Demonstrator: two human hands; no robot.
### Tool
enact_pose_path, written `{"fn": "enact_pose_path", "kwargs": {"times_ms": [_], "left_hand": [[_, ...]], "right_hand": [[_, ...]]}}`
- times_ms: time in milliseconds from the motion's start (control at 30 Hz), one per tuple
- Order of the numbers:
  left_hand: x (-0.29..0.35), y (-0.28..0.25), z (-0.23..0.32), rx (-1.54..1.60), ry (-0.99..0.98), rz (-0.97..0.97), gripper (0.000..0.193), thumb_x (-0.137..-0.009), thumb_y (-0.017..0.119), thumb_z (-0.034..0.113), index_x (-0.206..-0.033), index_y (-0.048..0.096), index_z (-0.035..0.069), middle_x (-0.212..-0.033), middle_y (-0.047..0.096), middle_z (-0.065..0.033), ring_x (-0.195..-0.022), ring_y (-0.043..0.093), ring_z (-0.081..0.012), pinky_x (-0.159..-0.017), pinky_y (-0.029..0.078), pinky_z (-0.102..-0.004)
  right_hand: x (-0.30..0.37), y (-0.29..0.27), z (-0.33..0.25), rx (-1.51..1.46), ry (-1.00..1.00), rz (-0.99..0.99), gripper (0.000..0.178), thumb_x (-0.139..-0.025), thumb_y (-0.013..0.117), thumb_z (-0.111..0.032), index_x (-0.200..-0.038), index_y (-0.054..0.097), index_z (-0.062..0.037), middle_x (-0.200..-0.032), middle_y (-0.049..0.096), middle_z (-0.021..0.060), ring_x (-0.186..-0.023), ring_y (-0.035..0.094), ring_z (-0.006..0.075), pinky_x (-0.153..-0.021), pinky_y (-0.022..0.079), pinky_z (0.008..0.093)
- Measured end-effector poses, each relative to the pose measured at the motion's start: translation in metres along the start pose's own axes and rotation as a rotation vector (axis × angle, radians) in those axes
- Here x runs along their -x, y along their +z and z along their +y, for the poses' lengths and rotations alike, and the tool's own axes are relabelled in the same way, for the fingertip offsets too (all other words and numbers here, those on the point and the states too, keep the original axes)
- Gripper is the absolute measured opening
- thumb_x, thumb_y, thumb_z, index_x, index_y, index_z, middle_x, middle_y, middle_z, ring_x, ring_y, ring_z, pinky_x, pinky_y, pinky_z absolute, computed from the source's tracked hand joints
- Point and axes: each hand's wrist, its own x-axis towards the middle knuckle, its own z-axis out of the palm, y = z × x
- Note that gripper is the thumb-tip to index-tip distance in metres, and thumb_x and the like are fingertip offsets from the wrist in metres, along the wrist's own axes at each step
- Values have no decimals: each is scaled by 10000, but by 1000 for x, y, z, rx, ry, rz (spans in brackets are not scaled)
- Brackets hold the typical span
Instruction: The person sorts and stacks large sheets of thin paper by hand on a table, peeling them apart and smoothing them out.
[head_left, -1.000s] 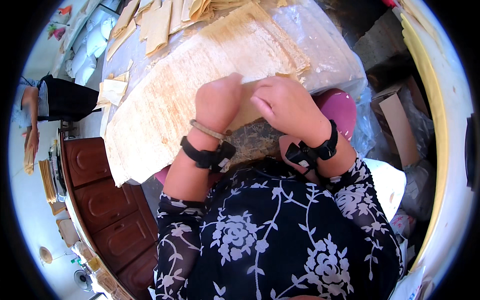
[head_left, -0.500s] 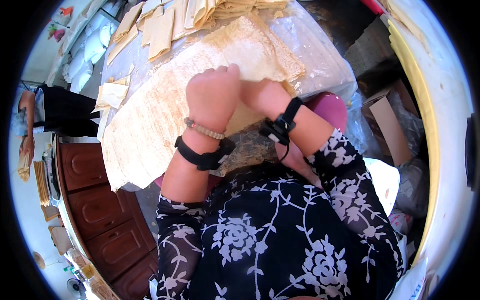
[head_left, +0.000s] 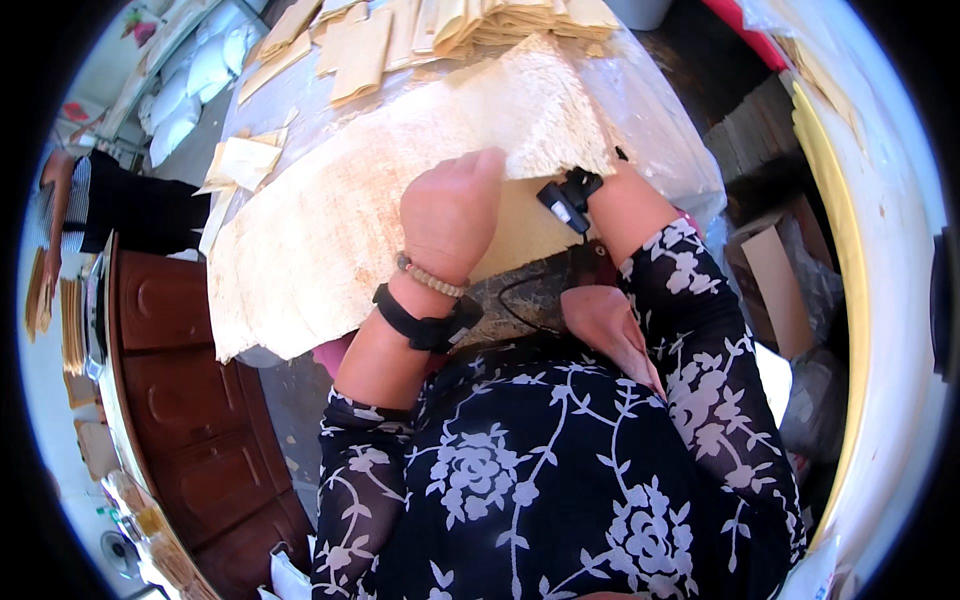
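A large, thin, pale yellow sheet with a rough, flaky surface lies across the table, its near edge hanging toward my lap. My left hand is closed in a fist at the sheet's near edge, the fingertips turned away from view. To its right my right forearm reaches under a lifted part of the sheet, which covers the right hand, so its fingers are hidden. A black strap with a small device sits on my right wrist. Another strap and a beaded bracelet are on the left.
Stacks of folded yellowish sheets lie along the table's far side, with loose pieces at its left. Clear plastic covers the tabletop. A cardboard box stands at right, brown cabinets at left. Another person stands far left.
My right hand has moved away from my left hand, rightward and forward under the sheet. The sheet's right part has been lifted over it. My left hand stays closed at the near edge.
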Motion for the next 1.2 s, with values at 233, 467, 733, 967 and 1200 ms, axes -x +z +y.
{"fn": "enact_pose_path", "kwargs": {"times_ms": [233, 467, 733, 967, 1200], "left_hand": [[40, -17, -10, 164, -163, 378, 195, -877, 597, 122, -1046, 696, 125, -861, 712, -106, -735, 682, -277, -611, 539, -382], [33, -25, -21, 370, -226, 173, 225, -865, 661, 111, -1079, 698, 52, -929, 711, -131, -810, 692, -297, -669, 553, -361], [104, -22, 19, 361, 223, -151, 336, -870, 675, 235, -1149, 652, 50, -1188, 661, -113, -1101, 631, -282, -886, 521, -379], [126, 2, 8, 214, 37, -146, 462, -869, 688, 292, -1228, 618, 9, -1305, 602, -154, -1241, 550, -309, -1054, 436, -439], [111, 7, -37, 150, -428, -101, 615, -954, 594, 360, -1406, 448, -31, -1172, 646, -264, -1054, 657, -387, -925, 524, -422]], "right_hand": [[-7, -27, -19, 269, 102, -328, 528, -901, 668, -290, -1376, 562, -83, -1476, 497, 149, -1354, 461, 342, -1127, 365, 441], [75, -94, -93, -1129, 303, -668, 633, -906, 696, -304, -1408, 486, 19, -1388, 564, 133, -1303, 519, 277, -1077, 423, 386], [96, -98, -96, -1516, 975, -365, 464, -1012, 554, -378, -1288, 529, -5, -1176, 658, 109, -1003, 673, 191, -821, 568, 327], [53, -98, -101, -1327, 975, -302, 602, -1000, 569, -423, -1333, 503, 74, -1163, 673, 170, -883, 732, 268, -803, 584, 352], [-16, -111, -148, -973, 283, 55, 529, -1020, 545, -365, -1331, 563, 62, -1245, 662, 137, -1122, 641, 208, -978, 485, 327]]}}
